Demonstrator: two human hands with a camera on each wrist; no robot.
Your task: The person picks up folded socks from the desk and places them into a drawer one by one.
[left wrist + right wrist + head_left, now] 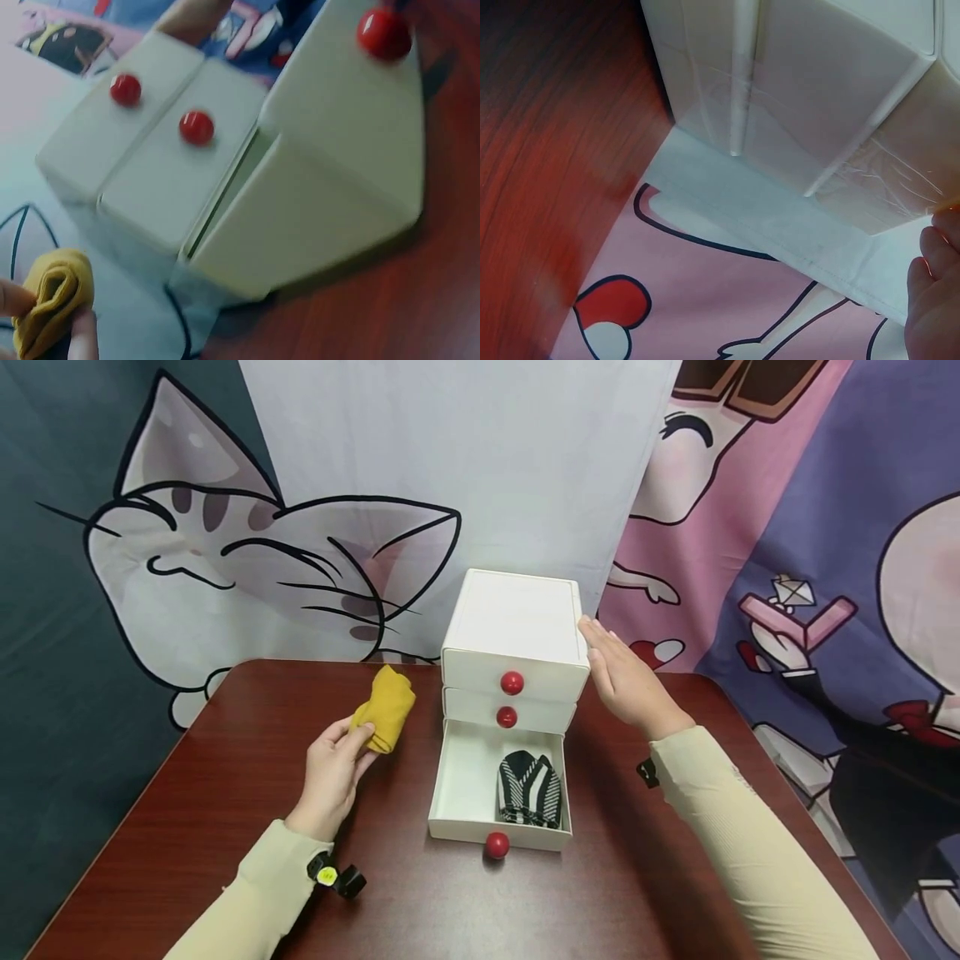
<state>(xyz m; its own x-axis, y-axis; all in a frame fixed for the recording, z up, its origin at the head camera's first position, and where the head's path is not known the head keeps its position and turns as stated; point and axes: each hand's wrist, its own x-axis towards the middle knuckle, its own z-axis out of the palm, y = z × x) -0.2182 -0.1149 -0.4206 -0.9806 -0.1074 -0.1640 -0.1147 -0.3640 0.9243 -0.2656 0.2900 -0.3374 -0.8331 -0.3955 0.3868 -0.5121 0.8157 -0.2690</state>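
My left hand (330, 777) pinches a folded yellow sock (387, 710) between thumb and fingers, held above the table to the left of the white drawer unit (517, 614). The sock's rolled end (56, 296) shows in the left wrist view. My right hand (630, 677) lies with straight fingers against the unit's upper right side. The bottom drawer (465, 777) is pulled out, with folded black-and-white patterned socks (529, 789) in its right part. The upper drawer (472, 670) and middle drawer (468, 703) are closed.
Each drawer has a round red knob; the lowest knob (497, 845) sticks out toward me. The unit stands on a dark red-brown wooden table (225, 777). Behind the table hangs a cartoon-print cloth (525, 460). Clear film (900, 176) covers part of the unit's side.
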